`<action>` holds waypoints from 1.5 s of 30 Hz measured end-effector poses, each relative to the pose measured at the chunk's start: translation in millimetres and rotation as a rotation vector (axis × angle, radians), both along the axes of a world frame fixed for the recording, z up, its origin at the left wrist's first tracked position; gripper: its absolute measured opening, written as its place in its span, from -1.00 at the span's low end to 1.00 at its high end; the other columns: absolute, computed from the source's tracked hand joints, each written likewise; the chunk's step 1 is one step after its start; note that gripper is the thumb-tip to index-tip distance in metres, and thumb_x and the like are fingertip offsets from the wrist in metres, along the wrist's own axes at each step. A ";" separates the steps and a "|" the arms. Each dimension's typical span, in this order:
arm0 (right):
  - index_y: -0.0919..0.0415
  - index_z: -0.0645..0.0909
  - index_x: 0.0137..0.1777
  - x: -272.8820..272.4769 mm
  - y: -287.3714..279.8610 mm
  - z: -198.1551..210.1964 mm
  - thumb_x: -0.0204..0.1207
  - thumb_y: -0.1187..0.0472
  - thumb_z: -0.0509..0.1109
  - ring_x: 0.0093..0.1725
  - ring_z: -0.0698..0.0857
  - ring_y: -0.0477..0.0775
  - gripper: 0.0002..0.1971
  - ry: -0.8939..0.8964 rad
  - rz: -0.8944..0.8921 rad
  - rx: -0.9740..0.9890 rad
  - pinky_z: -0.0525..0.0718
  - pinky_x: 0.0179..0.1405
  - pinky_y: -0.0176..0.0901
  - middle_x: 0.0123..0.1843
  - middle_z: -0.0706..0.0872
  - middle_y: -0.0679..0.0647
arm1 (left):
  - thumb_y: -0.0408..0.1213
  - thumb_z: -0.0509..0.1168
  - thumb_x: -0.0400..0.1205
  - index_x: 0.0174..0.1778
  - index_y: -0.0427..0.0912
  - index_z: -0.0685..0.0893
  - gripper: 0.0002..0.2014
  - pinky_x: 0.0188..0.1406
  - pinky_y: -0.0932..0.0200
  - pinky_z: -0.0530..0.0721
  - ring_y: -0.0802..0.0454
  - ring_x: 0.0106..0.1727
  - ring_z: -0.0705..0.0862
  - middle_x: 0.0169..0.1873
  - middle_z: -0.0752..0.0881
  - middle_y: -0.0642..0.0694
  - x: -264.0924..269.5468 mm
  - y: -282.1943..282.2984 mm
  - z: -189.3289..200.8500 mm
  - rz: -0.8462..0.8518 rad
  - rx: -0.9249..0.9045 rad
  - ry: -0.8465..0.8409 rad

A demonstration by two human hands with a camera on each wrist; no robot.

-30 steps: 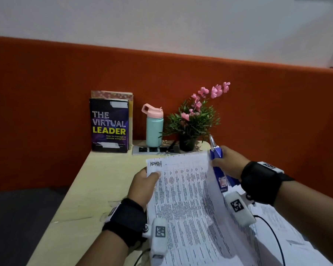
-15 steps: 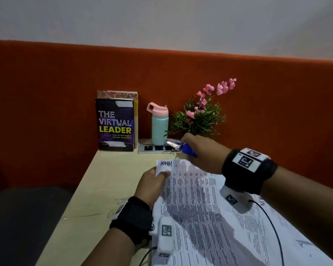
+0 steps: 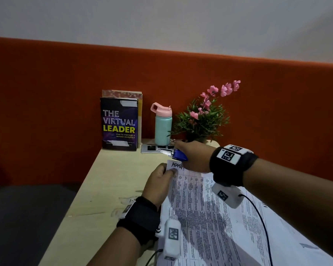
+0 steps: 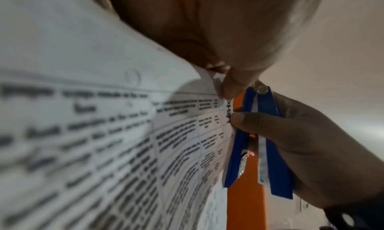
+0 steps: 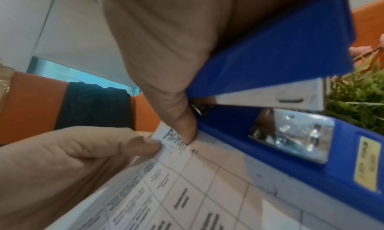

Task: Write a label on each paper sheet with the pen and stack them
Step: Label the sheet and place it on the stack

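Left hand (image 3: 158,181) pinches printed sheet (image 3: 204,217); right hand (image 3: 194,156) grips blue stapler (image 3: 173,153).

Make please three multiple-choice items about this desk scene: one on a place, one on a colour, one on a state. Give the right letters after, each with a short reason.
1. Where does the water bottle stand?
A. Between the book and the potted plant
B. On top of the book
C. On the printed sheets

2. What colour is the stapler body?
A. Red
B. Blue
C. Black

3. What is the left hand doing?
A. Lying flat on the desk
B. Holding the bottle
C. Pinching the sheets' top corner

Answers:
1. A, since in the head view the bottle stands at the desk's back, with the book to its left and the plant to its right.
2. B, since both wrist views show blue plastic with silver metal parts, gripped by the right hand.
3. C, since its thumb and fingers close on the corner beside the handwritten label.
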State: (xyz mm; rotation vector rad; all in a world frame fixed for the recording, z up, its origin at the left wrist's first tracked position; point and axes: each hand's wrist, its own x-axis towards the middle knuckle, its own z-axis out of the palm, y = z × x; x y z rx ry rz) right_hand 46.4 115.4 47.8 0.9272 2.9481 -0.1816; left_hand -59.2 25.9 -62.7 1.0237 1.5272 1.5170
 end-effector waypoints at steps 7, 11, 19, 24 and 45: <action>0.04 0.35 0.14 16.0 10.1 0.3 0.59 0.18 0.40 -0.17 0.58 0.07 -0.73 0.065 -0.034 -0.024 0.45 -0.33 -0.19 -0.06 0.58 0.00 | -0.04 0.10 0.72 -0.19 -0.14 0.36 -0.73 -0.12 0.03 0.36 0.01 -0.20 0.39 -0.25 0.41 -0.08 -2.2 3.7 -11.0 0.047 0.107 0.110; 0.04 0.37 0.15 26.8 14.5 4.1 0.60 0.21 0.40 -0.25 0.56 -0.03 -0.74 0.163 -0.096 -0.050 0.48 -0.32 -0.16 -0.06 0.60 0.02 | -0.02 0.25 0.66 0.22 -0.13 0.56 -0.69 0.30 -0.07 0.59 -0.09 0.19 0.68 0.15 0.73 -0.09 -2.7 4.6 -12.7 -0.033 0.034 0.055; 0.17 0.36 0.17 80.6 31.0 -20.5 0.68 -0.05 0.32 -0.30 0.48 -0.03 -0.67 0.163 -0.410 -0.082 0.44 -0.34 -0.14 -0.10 0.58 0.07 | -0.27 0.11 0.80 0.55 -0.16 0.35 -0.63 0.36 0.11 0.42 0.08 0.40 0.45 0.36 0.46 0.13 -46.1 1.8 -4.3 0.257 0.015 0.210; 0.14 0.39 0.13 105.8 17.4 -64.8 0.61 -0.01 0.34 -0.20 0.53 0.04 -0.71 -0.113 -0.351 -0.132 0.48 -0.29 -0.17 -0.04 0.50 0.02 | -0.27 0.12 0.80 0.39 -0.16 0.47 -0.74 0.31 0.09 0.48 -0.07 0.36 0.58 0.32 0.64 -0.07 -66.7 -7.5 7.7 0.340 0.071 0.236; 0.10 0.71 0.18 11.7 -27.2 23.2 0.58 0.32 0.44 0.10 0.80 -0.09 -0.78 1.218 -0.087 -0.725 0.72 0.03 -0.30 0.12 0.83 0.02 | 0.09 0.17 0.69 0.28 0.00 0.53 -0.66 0.38 -0.20 0.59 0.04 0.30 0.65 0.23 0.69 -0.01 -69.7 -64.2 93.3 0.415 0.406 0.263</action>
